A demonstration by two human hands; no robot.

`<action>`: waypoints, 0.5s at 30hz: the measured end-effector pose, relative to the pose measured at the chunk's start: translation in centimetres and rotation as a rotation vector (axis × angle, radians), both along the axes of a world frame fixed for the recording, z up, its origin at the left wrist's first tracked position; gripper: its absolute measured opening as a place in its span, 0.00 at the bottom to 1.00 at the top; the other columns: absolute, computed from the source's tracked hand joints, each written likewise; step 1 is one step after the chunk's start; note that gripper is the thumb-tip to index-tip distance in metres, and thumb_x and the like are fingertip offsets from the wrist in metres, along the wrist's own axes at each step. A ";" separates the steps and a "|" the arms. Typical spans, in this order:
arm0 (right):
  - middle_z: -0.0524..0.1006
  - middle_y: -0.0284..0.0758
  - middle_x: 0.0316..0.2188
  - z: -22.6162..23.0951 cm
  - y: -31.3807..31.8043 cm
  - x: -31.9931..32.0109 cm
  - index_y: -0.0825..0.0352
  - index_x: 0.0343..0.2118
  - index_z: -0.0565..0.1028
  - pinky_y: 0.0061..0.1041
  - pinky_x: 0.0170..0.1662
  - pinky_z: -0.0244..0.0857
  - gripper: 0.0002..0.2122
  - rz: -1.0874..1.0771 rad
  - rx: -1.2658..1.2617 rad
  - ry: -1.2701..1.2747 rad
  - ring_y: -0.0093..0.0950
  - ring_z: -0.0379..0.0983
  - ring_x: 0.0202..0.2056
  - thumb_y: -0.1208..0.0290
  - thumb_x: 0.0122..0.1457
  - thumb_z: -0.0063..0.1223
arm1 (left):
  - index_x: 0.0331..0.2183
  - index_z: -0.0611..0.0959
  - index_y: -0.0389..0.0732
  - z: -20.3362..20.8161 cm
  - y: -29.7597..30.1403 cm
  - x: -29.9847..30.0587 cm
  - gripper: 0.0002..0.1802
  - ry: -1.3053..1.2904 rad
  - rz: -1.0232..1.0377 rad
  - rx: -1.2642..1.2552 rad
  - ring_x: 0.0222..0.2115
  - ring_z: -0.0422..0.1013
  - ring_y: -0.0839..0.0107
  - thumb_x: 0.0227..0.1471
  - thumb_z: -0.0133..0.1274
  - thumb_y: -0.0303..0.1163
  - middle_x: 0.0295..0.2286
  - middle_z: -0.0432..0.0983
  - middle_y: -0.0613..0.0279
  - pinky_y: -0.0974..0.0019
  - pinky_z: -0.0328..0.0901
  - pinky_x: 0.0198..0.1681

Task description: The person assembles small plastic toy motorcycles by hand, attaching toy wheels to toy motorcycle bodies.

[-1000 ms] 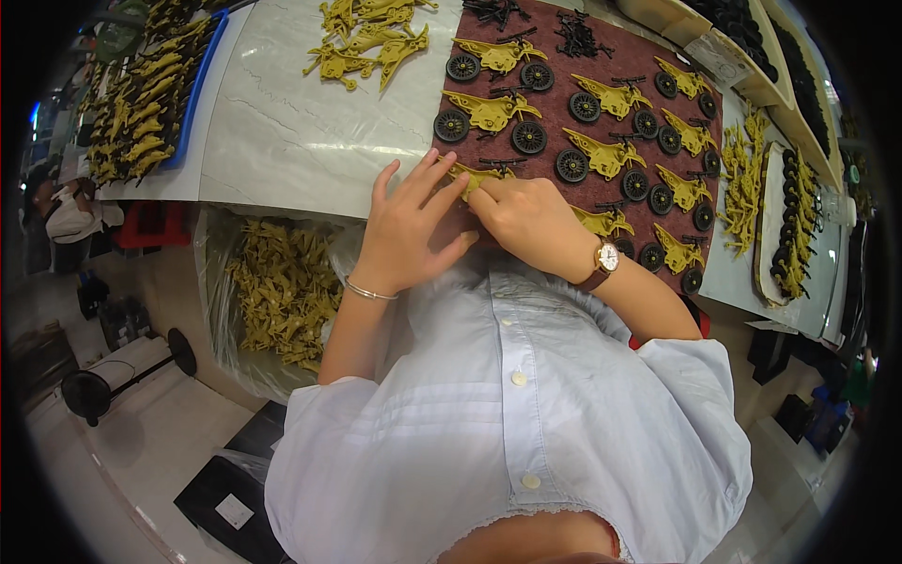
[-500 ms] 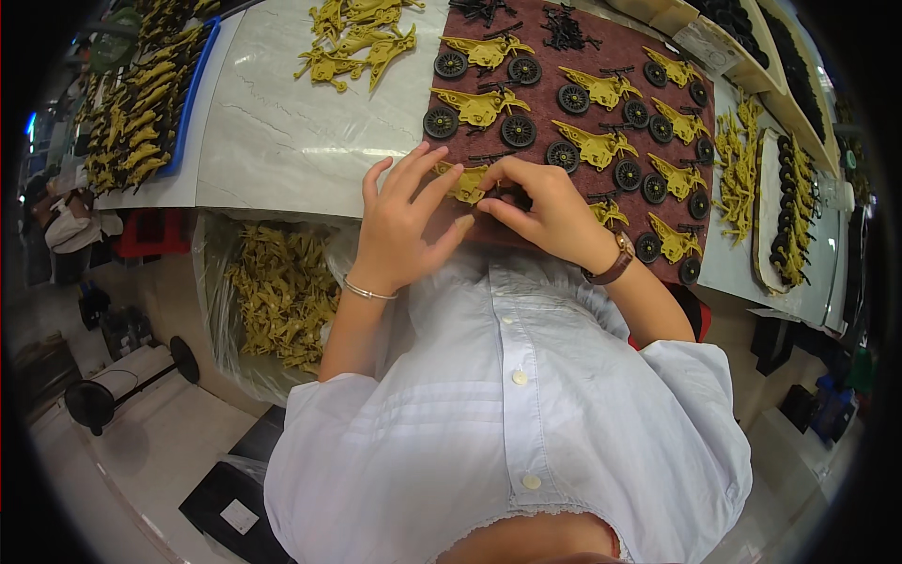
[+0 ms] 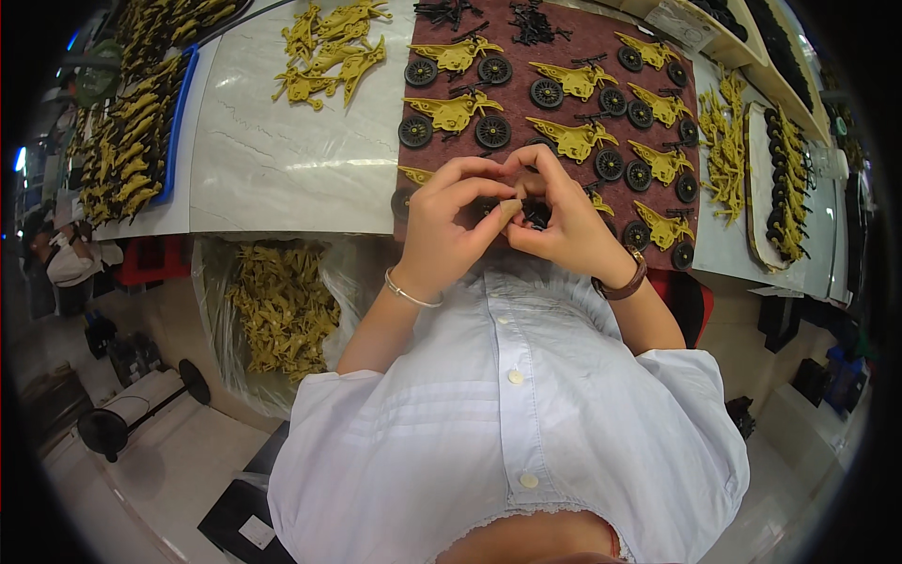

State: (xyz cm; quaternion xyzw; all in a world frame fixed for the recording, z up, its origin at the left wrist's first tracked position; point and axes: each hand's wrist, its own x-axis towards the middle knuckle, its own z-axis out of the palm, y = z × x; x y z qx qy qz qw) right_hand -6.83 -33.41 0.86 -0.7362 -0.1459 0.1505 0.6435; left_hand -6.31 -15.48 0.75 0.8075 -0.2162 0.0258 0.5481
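The two hands meet low in front, above the near edge of the red cloth (image 3: 519,105). The right hand (image 3: 568,224) is bent round, and its thumb and fingers pinch a small black bit (image 3: 536,212). It could be a wheel, but the fingers hide too much to be sure. The left hand (image 3: 447,226) comes in from the other side. Its thumb and fingers are bent close, with a narrow gap, and their tips are right by the right hand's tips. I cannot tell if the left hand holds the black bit too.

Yellow toy bikes (image 3: 455,56) with black wheels lie in rows on the cloth. One bike is partly hidden by the left hand. Small black parts (image 3: 538,23) lie in heaps at the far end.

To the left, yellow parts (image 3: 329,58) sit in a loose pile on the pale table (image 3: 282,169). Below the table edge, a clear bag (image 3: 214,324) is full of more yellow parts. A blue tray (image 3: 181,127) at the far left holds rows of yellow and black parts. On the right, near the cloth, yellow pieces (image 3: 725,160) lie in a long heap.
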 end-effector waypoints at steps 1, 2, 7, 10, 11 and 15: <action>0.71 0.29 0.32 -0.2 -0.3 -0.1 0.67 0.46 0.62 0.18 0.35 0.62 0.22 -0.028 0.006 -0.018 0.15 0.67 0.31 0.79 0.47 0.56 | 0.34 0.81 0.34 0.0 -0.2 0.1 0.10 0.047 -0.023 -0.002 0.36 0.75 0.69 0.45 0.59 0.22 0.37 0.77 0.57 0.69 0.69 0.39; 0.73 0.32 0.32 -0.3 -0.7 -0.3 0.66 0.47 0.62 0.20 0.31 0.64 0.23 -0.057 0.013 -0.036 0.17 0.69 0.29 0.77 0.48 0.57 | 0.34 0.81 0.34 -0.1 -0.6 0.1 0.10 0.047 -0.031 -0.005 0.36 0.75 0.69 0.45 0.59 0.22 0.37 0.77 0.57 0.69 0.69 0.39; 0.71 0.23 0.24 0.2 -3.7 -1.1 0.67 0.43 0.68 0.14 0.27 0.56 0.12 -0.148 0.362 0.358 0.11 0.63 0.26 0.76 0.57 0.55 | 0.36 0.77 0.32 -0.1 -2.0 0.1 0.06 0.409 -0.033 -0.474 0.36 0.74 0.76 0.53 0.52 0.20 0.35 0.77 0.59 0.73 0.69 0.41; 0.71 0.22 0.24 0.2 -4.9 -1.6 0.69 0.39 0.72 0.15 0.26 0.57 0.08 -0.230 0.423 0.383 0.12 0.63 0.24 0.74 0.58 0.55 | 0.39 0.78 0.34 -0.6 -2.0 0.4 0.13 0.206 -0.066 -0.260 0.35 0.76 0.75 0.48 0.56 0.20 0.33 0.77 0.59 0.74 0.69 0.34; 0.71 0.23 0.23 -0.2 -4.7 -1.9 0.69 0.38 0.74 0.16 0.25 0.57 0.08 -0.293 0.279 0.179 0.13 0.63 0.23 0.74 0.57 0.56 | 0.40 0.78 0.35 -0.6 -2.0 0.5 0.15 0.031 -0.100 -0.081 0.34 0.76 0.74 0.46 0.57 0.20 0.32 0.77 0.59 0.74 0.68 0.32; 0.70 0.28 0.20 0.8 -4.9 -2.6 0.67 0.35 0.77 0.17 0.24 0.59 0.08 -0.237 -0.247 -0.291 0.18 0.64 0.20 0.75 0.51 0.60 | 0.42 0.77 0.38 0.1 -3.4 -0.4 0.19 -0.052 -0.133 -0.002 0.31 0.78 0.69 0.43 0.58 0.20 0.29 0.79 0.57 0.71 0.69 0.30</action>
